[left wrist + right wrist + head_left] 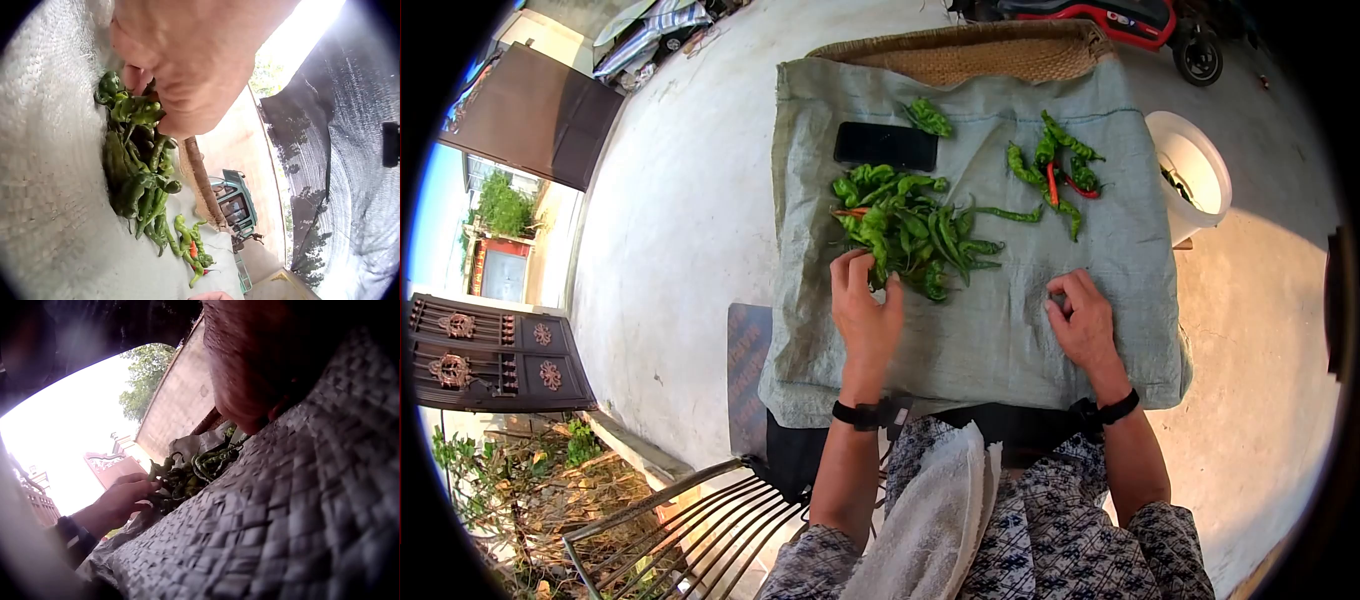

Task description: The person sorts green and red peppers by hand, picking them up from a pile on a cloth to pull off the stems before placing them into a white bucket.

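Observation:
A heap of green chili peppers (915, 225) lies on a grey-green woven sack (990, 340). My left hand (865, 315) is at the heap's near left edge, its fingers and thumb bent round a green pepper (142, 112) there. In the right wrist view, the left hand (122, 497) has its fingertips among the peppers. Farther right lies a smaller group of green peppers (1030, 172) with a few red ones (1052, 185). My right hand (1085, 320) rests on the sack below that group, fingers loosely curled, no pepper showing in it.
A black phone (886, 146) lies behind the heap, beside a lone green pepper (930, 118). The sack covers a woven basket (970, 55), whose rim shows at the back. A white bucket (1200, 165) stands to the right. A metal-barred chair (690, 520) is at lower left.

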Available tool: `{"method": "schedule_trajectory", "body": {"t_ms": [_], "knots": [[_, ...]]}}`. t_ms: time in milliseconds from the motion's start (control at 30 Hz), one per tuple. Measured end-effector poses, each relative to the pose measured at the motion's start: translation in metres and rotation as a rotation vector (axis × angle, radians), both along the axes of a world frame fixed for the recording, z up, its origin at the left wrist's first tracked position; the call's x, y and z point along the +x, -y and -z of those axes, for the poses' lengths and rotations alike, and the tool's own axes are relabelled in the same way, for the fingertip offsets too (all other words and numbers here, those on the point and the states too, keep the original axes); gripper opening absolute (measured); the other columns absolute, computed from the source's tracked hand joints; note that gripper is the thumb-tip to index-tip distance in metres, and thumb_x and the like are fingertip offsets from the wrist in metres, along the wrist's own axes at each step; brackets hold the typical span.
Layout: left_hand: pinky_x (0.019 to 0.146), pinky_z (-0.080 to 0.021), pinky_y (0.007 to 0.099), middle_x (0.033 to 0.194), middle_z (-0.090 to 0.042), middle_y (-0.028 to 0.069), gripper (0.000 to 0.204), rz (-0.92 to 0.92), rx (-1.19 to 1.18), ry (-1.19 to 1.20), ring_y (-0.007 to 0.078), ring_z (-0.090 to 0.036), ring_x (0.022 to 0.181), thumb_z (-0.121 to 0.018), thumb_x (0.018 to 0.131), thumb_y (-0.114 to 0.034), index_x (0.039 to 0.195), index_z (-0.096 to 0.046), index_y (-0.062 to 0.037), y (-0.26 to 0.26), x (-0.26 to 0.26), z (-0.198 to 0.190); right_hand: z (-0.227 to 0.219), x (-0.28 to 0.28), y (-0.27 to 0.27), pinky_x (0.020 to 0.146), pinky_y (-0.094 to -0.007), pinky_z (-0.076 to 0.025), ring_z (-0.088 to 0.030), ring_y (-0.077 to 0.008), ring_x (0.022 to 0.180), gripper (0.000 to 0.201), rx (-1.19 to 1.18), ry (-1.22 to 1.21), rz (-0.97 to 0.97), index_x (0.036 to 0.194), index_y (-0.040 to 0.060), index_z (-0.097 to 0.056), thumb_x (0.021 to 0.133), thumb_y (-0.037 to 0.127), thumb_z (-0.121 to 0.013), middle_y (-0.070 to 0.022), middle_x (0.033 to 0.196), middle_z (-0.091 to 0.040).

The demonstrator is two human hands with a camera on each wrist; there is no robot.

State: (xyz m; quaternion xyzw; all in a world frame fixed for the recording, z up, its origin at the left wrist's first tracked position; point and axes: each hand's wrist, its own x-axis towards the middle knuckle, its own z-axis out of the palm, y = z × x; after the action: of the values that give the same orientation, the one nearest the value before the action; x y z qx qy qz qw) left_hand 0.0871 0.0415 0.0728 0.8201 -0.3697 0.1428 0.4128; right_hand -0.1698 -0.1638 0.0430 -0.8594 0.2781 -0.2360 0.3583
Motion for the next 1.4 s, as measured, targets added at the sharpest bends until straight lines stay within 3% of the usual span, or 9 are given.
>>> {"method": "schedule_trajectory", "body": {"t_ms": [367,400,600,700,800,1000,1100,1300,1400], "knots": [[0.083,-0.053,0.0479,0.118,-0.067,0.0095,0.025,0.189,0.359,0.017,0.0368,-0.066,0.106,-0.078,0.090,-0.011,0.114,-0.069,-0.0073,0.005,-0.004,0.000,-0.004,0.001,-0.001,0.065,-0.0397,-0.053,-0.066,-0.0249,0.067,0.022,-0.007,0.003,0.007,0.107,0.0056,-0.065,0.088,0.001,-0.076,-0.0093,0.100,-0.064],[0.089,-0.053,0.0492,0.120,-0.069,0.0124,0.028,0.200,0.367,0.007,0.0393,-0.065,0.109,-0.079,0.090,-0.011,0.115,-0.070,-0.0036,0.003,-0.009,-0.003,-0.003,0.001,-0.001,0.065,-0.0398,-0.053,-0.066,-0.0250,0.067,0.022,-0.008,0.005,0.006,0.107,0.0056,-0.065,0.088,0.001,-0.075,-0.0092,0.100,-0.064],[0.088,-0.054,0.0461,0.115,-0.072,0.0117,0.028,0.346,0.285,-0.020,0.0355,-0.067,0.109,-0.081,0.090,-0.009,0.115,-0.070,-0.0023,-0.019,-0.016,-0.015,-0.002,0.001,0.000,0.065,-0.0401,-0.053,-0.066,-0.0250,0.068,0.022,-0.008,-0.008,0.007,0.107,0.0059,-0.064,0.089,0.002,-0.075,-0.0090,0.100,-0.064],[0.085,-0.054,0.0435,0.114,-0.072,0.0119,0.022,0.242,0.040,-0.233,0.0336,-0.069,0.108,-0.077,0.093,-0.005,0.113,-0.071,-0.0022,-0.032,-0.005,-0.010,-0.002,0.001,0.001,0.065,-0.0400,-0.052,-0.066,-0.0249,0.068,0.022,-0.015,-0.009,0.007,0.107,0.0060,-0.064,0.089,0.002,-0.075,-0.0089,0.101,-0.065],[0.083,-0.055,0.0424,0.118,-0.071,0.0132,0.027,0.001,0.096,-0.114,0.0331,-0.071,0.104,-0.074,0.093,-0.001,0.120,-0.069,-0.0036,-0.039,0.017,0.000,0.000,0.000,0.000,0.064,-0.0396,-0.052,-0.065,-0.0247,0.067,0.022,-0.005,0.008,0.004,0.107,0.0062,-0.065,0.089,0.003,-0.076,-0.0088,0.101,-0.065],[0.095,-0.055,0.0523,0.130,-0.066,0.0179,0.060,-0.109,0.337,-0.101,0.0427,-0.066,0.121,-0.076,0.087,0.000,0.143,-0.056,-0.0094,-0.031,0.049,0.004,-0.001,0.001,0.000,0.064,-0.0391,-0.051,-0.064,-0.0243,0.066,0.022,0.002,0.016,0.007,0.107,0.0063,-0.066,0.089,0.003,-0.076,-0.0086,0.101,-0.065],[0.082,-0.056,0.0489,0.128,-0.069,0.0136,0.069,-0.090,0.416,-0.075,0.0328,-0.071,0.095,-0.080,0.084,-0.001,0.147,-0.052,-0.0093,-0.022,0.055,0.016,-0.001,0.001,0.000,0.064,-0.0392,-0.051,-0.064,-0.0242,0.067,0.022,-0.005,0.013,0.009,0.107,0.0063,-0.066,0.088,0.003,-0.076,-0.0086,0.101,-0.065],[0.078,-0.057,0.0466,0.126,-0.074,0.0101,0.073,0.053,0.410,-0.147,0.0309,-0.070,0.080,-0.085,0.080,-0.005,0.146,-0.054,-0.0108,-0.021,0.064,0.014,-0.001,0.001,0.000,0.065,-0.0396,-0.052,-0.064,-0.0253,0.068,0.022,0.000,0.004,0.014,0.107,0.0065,-0.065,0.088,0.002,-0.076,-0.0087,0.100,-0.065],[0.082,-0.058,0.0460,0.124,-0.074,0.0122,0.071,0.047,0.434,-0.200,0.0349,-0.075,0.098,-0.086,0.080,-0.004,0.144,-0.055,-0.0090,-0.025,0.059,-0.001,0.000,0.002,0.001,0.065,-0.0397,-0.052,-0.064,-0.0258,0.068,0.022,-0.014,0.008,0.011,0.106,0.0064,-0.065,0.088,0.002,-0.075,-0.0089,0.100,-0.065]]}}
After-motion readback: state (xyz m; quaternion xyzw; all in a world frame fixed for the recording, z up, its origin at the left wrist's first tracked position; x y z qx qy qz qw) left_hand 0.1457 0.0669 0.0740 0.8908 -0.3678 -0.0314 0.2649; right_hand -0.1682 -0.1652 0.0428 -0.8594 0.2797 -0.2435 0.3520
